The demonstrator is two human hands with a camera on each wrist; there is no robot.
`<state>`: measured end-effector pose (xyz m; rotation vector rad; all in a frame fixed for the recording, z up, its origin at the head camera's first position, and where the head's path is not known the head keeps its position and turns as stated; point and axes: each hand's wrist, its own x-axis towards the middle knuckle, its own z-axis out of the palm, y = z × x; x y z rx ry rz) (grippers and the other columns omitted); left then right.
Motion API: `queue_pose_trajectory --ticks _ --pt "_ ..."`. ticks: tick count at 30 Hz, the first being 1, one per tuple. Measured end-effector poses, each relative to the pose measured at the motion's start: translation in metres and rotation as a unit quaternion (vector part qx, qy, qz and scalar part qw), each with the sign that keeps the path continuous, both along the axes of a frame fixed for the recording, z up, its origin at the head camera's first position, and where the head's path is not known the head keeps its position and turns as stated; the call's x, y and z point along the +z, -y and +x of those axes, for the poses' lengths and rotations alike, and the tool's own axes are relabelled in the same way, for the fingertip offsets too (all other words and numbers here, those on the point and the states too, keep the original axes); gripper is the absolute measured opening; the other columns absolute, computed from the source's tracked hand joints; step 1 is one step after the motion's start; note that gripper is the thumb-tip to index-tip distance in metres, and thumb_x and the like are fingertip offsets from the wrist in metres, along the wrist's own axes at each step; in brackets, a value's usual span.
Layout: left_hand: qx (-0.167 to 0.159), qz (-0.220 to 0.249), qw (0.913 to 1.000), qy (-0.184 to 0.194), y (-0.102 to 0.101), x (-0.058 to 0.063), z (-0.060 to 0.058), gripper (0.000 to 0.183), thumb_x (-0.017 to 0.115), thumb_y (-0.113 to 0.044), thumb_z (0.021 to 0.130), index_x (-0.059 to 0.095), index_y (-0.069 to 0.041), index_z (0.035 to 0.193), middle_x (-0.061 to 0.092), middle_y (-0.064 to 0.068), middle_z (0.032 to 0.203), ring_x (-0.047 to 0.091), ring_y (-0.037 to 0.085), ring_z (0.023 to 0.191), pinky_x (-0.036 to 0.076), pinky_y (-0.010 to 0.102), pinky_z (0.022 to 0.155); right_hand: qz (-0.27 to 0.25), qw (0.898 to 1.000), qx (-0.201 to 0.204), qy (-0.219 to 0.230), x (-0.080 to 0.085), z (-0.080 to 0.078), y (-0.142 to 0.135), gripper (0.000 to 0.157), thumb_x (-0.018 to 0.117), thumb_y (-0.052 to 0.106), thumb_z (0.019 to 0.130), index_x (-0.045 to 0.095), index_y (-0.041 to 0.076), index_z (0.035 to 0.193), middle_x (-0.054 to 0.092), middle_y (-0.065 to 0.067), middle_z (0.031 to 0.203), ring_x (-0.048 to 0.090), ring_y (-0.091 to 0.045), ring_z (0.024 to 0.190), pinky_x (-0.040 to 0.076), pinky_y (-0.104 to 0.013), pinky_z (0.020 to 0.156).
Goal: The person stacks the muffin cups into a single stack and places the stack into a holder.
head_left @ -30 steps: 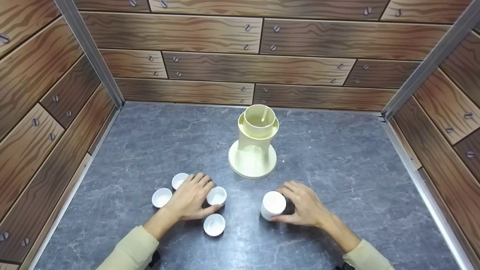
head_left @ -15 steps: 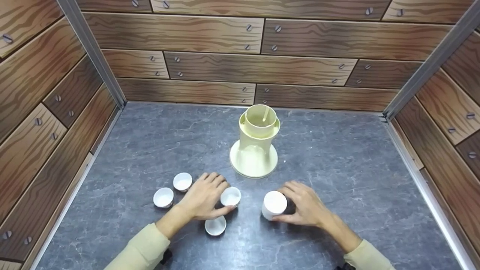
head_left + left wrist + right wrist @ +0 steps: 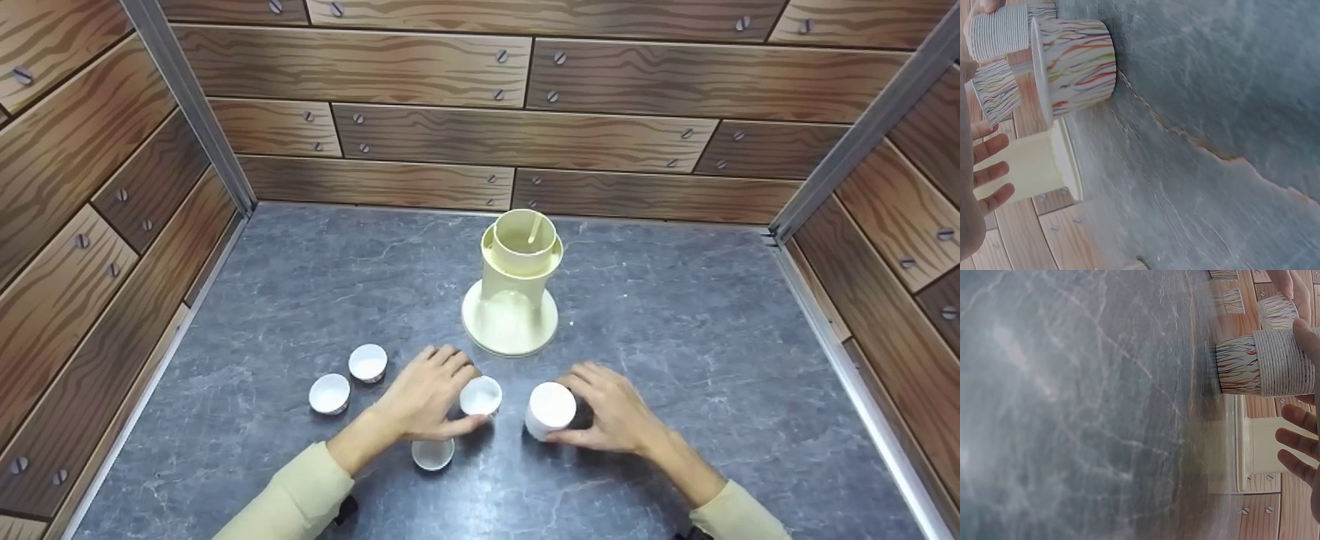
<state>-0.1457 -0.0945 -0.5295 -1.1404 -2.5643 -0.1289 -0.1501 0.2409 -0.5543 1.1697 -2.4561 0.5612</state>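
Observation:
In the head view my left hand (image 3: 424, 394) pinches a small paper cup (image 3: 481, 396) between thumb and fingers. The left wrist view shows that cup (image 3: 996, 90) tilted and raised off the table, its side patterned with coloured streaks. My right hand (image 3: 611, 409) grips a stack of nested paper cups (image 3: 551, 409), which stands upright on the table; several rims show along the stack (image 3: 1283, 363) in the right wrist view. A narrow gap separates the held cup from the stack. Partly hidden below my left hand is another cup (image 3: 433, 455), standing upright.
Two more paper cups, one nearer (image 3: 329, 394) and one farther (image 3: 368, 364), stand at the left. Behind the hands rises a cream cylindrical holder (image 3: 510, 300) on a round base. Wood-patterned walls (image 3: 420, 135) bound the grey marbled table (image 3: 675, 300) at back and sides.
My left hand has moved right with its cup, closer to the stack. It now covers part of the front cup and has uncovered the far left one. My right hand stays in place.

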Motion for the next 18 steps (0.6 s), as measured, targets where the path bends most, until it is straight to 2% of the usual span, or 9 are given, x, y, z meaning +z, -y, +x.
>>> queue_pose_trajectory --ticks 11,18 --pt "-0.022 0.011 0.9996 -0.012 -0.013 0.007 0.0 0.057 0.059 -0.069 0.093 0.066 -0.018 0.118 0.068 0.0 0.113 0.061 0.019 0.104 0.051 0.035 0.085 -0.003 1.0 0.001 -0.004 0.001 0.0 0.001 0.067 0.088 0.069 0.069 0.073 0.02 0.112 0.07 0.007 0.104 0.064 -0.01 0.095 0.057 -0.031 0.085" --pt "-0.025 0.027 0.9992 0.017 -0.019 0.012 0.0 0.058 0.056 -0.069 0.095 0.066 -0.019 0.121 0.067 -0.001 0.118 0.061 0.019 0.109 0.052 0.036 0.087 -0.002 1.0 0.0 0.001 0.0 0.001 0.0 0.067 0.089 0.067 0.068 0.073 0.02 0.112 0.07 0.007 0.104 0.064 -0.009 0.096 0.057 -0.031 0.084"
